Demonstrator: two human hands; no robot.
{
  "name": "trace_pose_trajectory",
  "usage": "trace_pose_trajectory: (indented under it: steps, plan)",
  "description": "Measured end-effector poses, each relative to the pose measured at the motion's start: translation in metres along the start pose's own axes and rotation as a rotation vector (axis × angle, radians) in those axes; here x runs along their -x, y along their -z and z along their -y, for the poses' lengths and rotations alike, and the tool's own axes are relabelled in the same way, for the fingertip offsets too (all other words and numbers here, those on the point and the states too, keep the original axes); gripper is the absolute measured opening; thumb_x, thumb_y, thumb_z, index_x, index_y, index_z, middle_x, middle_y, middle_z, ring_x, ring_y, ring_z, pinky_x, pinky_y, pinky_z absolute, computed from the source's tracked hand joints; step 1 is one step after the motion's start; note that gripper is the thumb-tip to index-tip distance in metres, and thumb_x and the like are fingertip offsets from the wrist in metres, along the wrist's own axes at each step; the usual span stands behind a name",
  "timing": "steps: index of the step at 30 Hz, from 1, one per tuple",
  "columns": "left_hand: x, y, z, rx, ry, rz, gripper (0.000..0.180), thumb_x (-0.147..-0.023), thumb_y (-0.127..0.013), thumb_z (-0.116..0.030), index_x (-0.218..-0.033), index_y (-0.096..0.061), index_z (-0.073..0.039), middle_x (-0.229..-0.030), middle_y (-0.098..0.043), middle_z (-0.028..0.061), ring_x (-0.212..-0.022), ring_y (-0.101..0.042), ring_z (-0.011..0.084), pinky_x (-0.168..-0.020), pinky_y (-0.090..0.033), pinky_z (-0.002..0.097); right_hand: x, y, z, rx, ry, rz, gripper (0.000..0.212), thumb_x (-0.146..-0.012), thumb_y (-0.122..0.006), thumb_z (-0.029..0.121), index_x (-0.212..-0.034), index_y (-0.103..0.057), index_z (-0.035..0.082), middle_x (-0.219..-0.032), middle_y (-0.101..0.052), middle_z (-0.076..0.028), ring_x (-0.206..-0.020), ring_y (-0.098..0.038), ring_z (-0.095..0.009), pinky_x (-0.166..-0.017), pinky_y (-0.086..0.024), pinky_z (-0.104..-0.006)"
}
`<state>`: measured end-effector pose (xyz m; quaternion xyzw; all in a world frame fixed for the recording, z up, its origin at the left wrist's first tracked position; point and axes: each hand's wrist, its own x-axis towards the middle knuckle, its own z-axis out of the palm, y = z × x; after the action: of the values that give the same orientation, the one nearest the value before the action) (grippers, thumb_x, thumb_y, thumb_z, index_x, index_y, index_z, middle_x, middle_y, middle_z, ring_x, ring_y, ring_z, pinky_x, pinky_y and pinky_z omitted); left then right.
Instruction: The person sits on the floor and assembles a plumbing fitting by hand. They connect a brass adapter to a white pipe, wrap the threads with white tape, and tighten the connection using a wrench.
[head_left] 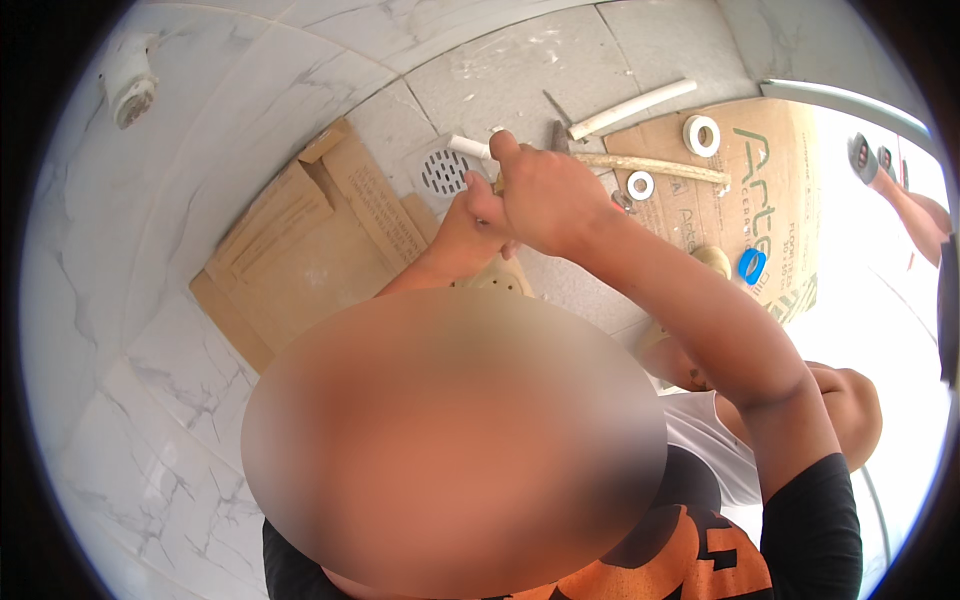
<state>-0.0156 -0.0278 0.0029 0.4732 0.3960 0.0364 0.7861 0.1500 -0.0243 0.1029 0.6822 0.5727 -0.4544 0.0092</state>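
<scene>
My left hand and my right hand are together over the tiled floor, fingers closed. What they grip is mostly hidden between them; a small yellowish bit shows at the fingers. A short white pipe piece shows just beyond my hands, partly over the slotted floor drain. Whether it is held or lies on the floor, I cannot tell. Right of my right hand lies a hammer with a wooden handle, its dark head near my knuckles.
A longer white pipe lies beyond the hammer. Flattened cardboard at right bears white tape rolls and a blue ring. More cardboard lies left by the marble-patterned wall. Another person's leg shows far right.
</scene>
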Motion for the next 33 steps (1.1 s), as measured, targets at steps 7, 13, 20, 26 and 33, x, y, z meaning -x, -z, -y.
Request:
trace_pose_trajectory:
  steps: [7, 13, 20, 26, 33]
  plan:
    - [-0.007, 0.003, 0.000, -0.001, -0.024, -0.037, 0.023, -0.098, -0.069, -0.020, -0.082, -0.063, -0.004, -0.069, -0.062, 0.0005, -0.065, -0.060, 0.0110, -0.060, -0.048, 0.0313, -0.006, -0.004, -0.004, -0.007, -0.062, 0.018, 0.063, -0.107, -0.045, 0.055, -0.118, -0.053, -0.007, -0.077, -0.075, -0.017, -0.084, -0.077, -0.037, -0.081, -0.062, -0.0461]
    - [-0.006, 0.003, -0.005, 0.104, 0.083, 0.026, 0.018, -0.098, -0.071, -0.018, -0.088, -0.064, -0.004, -0.069, -0.061, 0.0009, -0.062, -0.057, 0.0113, -0.058, -0.046, 0.0311, -0.008, -0.014, -0.015, -0.128, -0.050, 0.004, 0.068, -0.106, -0.047, 0.054, -0.131, -0.051, -0.010, -0.082, -0.075, -0.021, -0.087, -0.076, -0.040, -0.081, -0.061, -0.0471]
    - [0.005, 0.011, -0.021, 0.368, 0.313, 0.274, 0.015, -0.100, -0.072, -0.014, -0.100, -0.065, 0.000, -0.071, -0.058, 0.0015, -0.056, -0.054, 0.0119, -0.055, -0.043, 0.0274, 0.008, -0.037, -0.061, -0.746, 0.117, -0.117, 0.054, -0.099, -0.062, 0.035, -0.135, -0.056, -0.005, -0.084, -0.071, -0.018, -0.082, -0.072, -0.024, -0.076, -0.055, -0.0369]
    - [0.016, -0.029, -0.026, -0.165, 0.169, -0.040, 0.026, -0.099, -0.075, -0.028, -0.101, -0.073, -0.002, -0.067, -0.058, 0.0004, -0.056, -0.051, 0.0087, -0.053, -0.037, 0.0270, 0.022, -0.054, -0.078, -0.811, 0.221, -0.231, 0.041, -0.095, -0.060, 0.022, -0.129, -0.060, -0.002, -0.088, -0.070, -0.017, -0.079, -0.067, -0.023, -0.079, -0.055, -0.0364]
    - [0.016, -0.018, -0.034, 0.322, 0.090, 0.076, 0.021, -0.101, -0.073, -0.021, -0.105, -0.071, 0.000, -0.067, -0.054, -0.0019, -0.056, -0.048, 0.0089, -0.053, -0.039, 0.0274, 0.025, -0.049, -0.088, -1.048, 0.211, -0.160, 0.041, -0.097, -0.061, 0.022, -0.128, -0.059, -0.006, -0.096, -0.068, -0.018, -0.084, -0.069, -0.027, -0.081, -0.055, -0.0381]
